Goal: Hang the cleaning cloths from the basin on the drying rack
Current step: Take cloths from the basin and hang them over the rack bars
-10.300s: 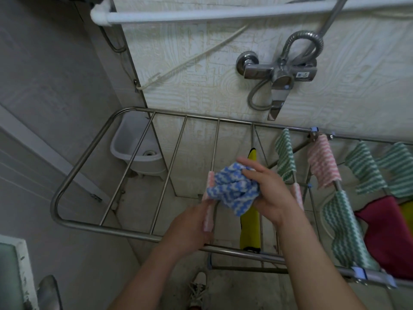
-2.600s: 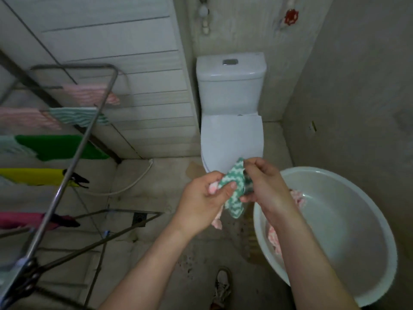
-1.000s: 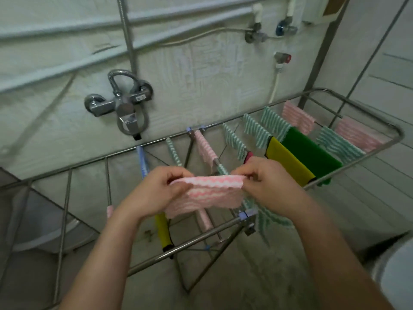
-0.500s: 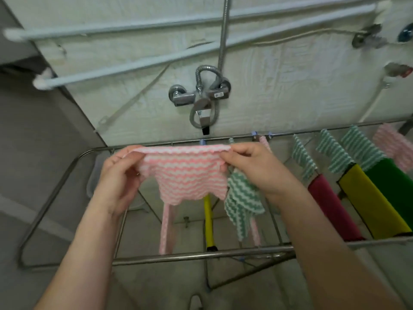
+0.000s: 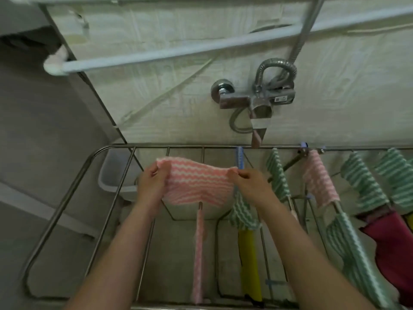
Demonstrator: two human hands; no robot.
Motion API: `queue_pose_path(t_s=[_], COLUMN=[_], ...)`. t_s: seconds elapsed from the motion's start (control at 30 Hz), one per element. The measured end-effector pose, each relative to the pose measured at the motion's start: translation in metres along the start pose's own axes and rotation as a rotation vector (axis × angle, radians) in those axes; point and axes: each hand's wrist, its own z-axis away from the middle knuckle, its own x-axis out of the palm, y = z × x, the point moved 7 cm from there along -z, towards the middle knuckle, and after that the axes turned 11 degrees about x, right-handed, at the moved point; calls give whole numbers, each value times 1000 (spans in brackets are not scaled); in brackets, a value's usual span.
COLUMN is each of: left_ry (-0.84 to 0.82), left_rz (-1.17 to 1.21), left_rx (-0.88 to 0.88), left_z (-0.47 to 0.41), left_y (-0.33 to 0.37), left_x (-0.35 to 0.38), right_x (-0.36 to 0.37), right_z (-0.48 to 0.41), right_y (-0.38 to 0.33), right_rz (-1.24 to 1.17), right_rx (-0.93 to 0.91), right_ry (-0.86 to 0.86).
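Note:
I hold a pink-and-white wavy cloth [image 5: 196, 184] spread out flat over the steel drying rack [image 5: 73, 186]. My left hand [image 5: 153, 184] pinches its left top corner and my right hand [image 5: 250, 186] pinches the right top corner. A green-and-white cloth [image 5: 242, 211] also hangs from under my right hand. The pink cloth's lower edge sits just above a rack bar that carries another pink cloth [image 5: 197, 253]. The basin is out of view.
Several cloths hang on the rack to the right: a yellow cloth [image 5: 248, 265], green striped cloths [image 5: 278, 173], a pink cloth [image 5: 319, 180], a red cloth [image 5: 393, 247]. A shower tap [image 5: 257, 101] juts from the wall behind. A white tub [image 5: 116, 175] stands under the rack's bare left bars.
The pink cloth has come down and forward, from chest height to just over the rack bars. The view has tilted down and shifted slightly left.

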Motion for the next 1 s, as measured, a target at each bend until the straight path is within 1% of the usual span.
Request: queue_pose_path(t_s=[0.13,0.3,0.37,0.47,0.53,0.63,0.7,0.8,0.9,1.0], left_ry=[-12,19,21,-43,-83,-74,-60,-46,-102,-170], left_rz=[-80,-142,-209,-440,-558,-656,-732,-794,-760,-728], left_rx=[9,128,148,127,108,97,84,56,63,197], left_z=[-27,-57,-70,-87,-102,-115,-120,-124,-119,-97], left_y=[-15,-5,-6,-17,-25,-36,-37,-39,-43,-34], left_x=[6,10,15,30,39,46,49,50,54,60], right_x=[12,11,10,13,20,25,28,30,32,36], right_z=[-38,-69,-85,-102,-115,-126,-132,-140,-141,-135], right_y=[-5,-9,-7,-5,-9,-15,-21,-27,-29,-27], right_rz=[56,5,8,145,309,514,567,565,562,613], right_rx=[15,69,112,150,145,158,148,157,115,35], right_ry=[-4,-71,-43,52,99,157,171,232,273,279])
